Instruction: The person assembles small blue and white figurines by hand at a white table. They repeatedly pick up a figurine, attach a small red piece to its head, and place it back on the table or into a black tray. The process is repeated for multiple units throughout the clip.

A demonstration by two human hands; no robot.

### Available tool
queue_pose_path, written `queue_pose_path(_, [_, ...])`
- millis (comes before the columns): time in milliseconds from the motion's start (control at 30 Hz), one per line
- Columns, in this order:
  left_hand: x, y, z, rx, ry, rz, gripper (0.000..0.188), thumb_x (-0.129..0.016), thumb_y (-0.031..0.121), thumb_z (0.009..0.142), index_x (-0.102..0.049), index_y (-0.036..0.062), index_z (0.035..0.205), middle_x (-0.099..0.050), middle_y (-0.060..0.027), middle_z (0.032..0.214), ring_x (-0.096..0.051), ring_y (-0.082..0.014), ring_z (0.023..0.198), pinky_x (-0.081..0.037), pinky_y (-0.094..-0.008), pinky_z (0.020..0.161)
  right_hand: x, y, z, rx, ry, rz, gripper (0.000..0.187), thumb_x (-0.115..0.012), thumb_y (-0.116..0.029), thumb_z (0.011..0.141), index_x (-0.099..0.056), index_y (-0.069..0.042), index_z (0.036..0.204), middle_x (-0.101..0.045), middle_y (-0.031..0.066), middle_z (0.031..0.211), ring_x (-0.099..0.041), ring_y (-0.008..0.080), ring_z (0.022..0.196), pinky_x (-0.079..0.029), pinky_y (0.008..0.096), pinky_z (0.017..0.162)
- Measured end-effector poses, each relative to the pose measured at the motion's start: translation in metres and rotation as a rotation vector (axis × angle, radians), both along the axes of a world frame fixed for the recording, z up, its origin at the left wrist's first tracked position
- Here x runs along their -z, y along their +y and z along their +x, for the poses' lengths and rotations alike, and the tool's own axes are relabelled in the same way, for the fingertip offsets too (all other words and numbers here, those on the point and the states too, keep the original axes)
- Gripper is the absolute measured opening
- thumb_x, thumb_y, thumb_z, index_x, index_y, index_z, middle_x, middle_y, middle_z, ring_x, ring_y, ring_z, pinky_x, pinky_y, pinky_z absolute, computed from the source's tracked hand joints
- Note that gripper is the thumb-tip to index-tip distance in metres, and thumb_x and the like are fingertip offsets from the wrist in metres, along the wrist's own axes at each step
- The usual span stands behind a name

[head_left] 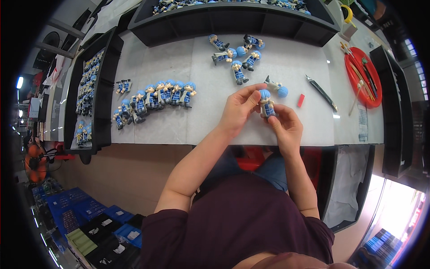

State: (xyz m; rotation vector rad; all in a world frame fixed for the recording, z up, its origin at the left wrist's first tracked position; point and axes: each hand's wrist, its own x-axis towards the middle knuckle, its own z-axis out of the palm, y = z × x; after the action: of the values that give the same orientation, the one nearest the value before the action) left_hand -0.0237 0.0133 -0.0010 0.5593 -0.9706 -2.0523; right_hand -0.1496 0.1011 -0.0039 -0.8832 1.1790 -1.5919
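Note:
Between my two hands, over the near part of the white table, is a small figurine [267, 105] with light blue hair and blue-and-cream clothes. My left hand [240, 107] pinches it near the head with thumb and fingers. Lower down, my right hand [286, 127] grips its body from the right side. Just beyond my hands another figurine [278, 88] lies on its side. A small red block [301, 100] and a craft knife [321, 93] lie to the right. Farther off is a loose group of similar figurines [238, 71].
Several figurines [161, 95] stand in a row at the left, with others lying beside them. Black trays [233, 28] of figurines stand at the back and far left. A red oval dish [378, 85] with brushes lies at the right, beside another black tray [394, 116].

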Motion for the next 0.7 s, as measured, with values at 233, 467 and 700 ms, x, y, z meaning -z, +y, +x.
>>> queue_pose_path(233, [-0.0016,0.001,0.001,0.012,-0.001,-0.019,0.031,-0.052,0.022,0.09,-0.054,0.0027,0.114,-0.061,-0.0032,0.095,-0.055,-0.0103,0.083,-0.043,-0.0247,0.07,-0.0014,-0.0002,0.0,-0.007,0.029,0.005,0.031,-0.062,0.0,0.08,-0.049,0.005,0.108,-0.058,0.0122,0.102,-0.059,0.0166,0.091,-0.049,0.027,0.08])
queue_pose_path(467, [-0.0027,0.0019,-0.0024,-0.003,-0.027,0.095,0.031,-0.051,0.022,0.091,-0.056,0.0004,0.112,-0.06,-0.0028,0.087,-0.052,-0.0084,0.074,-0.043,-0.0225,0.066,0.0014,0.0019,-0.0005,-0.008,0.003,0.009,0.035,-0.065,0.001,0.077,-0.05,0.004,0.108,-0.057,0.0122,0.104,-0.057,0.017,0.094,-0.049,0.0272,0.08])
queue_pose_path(700, [0.0027,-0.0002,-0.0001,0.039,-0.035,0.06,0.032,-0.047,0.023,0.092,-0.054,0.0004,0.113,-0.06,-0.0031,0.093,-0.055,-0.0099,0.082,-0.044,-0.0251,0.07,0.0016,0.0023,-0.0005,-0.012,0.006,0.012,0.036,-0.066,0.002,0.076,-0.05,0.004,0.108,-0.056,0.0121,0.105,-0.058,0.0174,0.095,-0.049,0.0271,0.081])
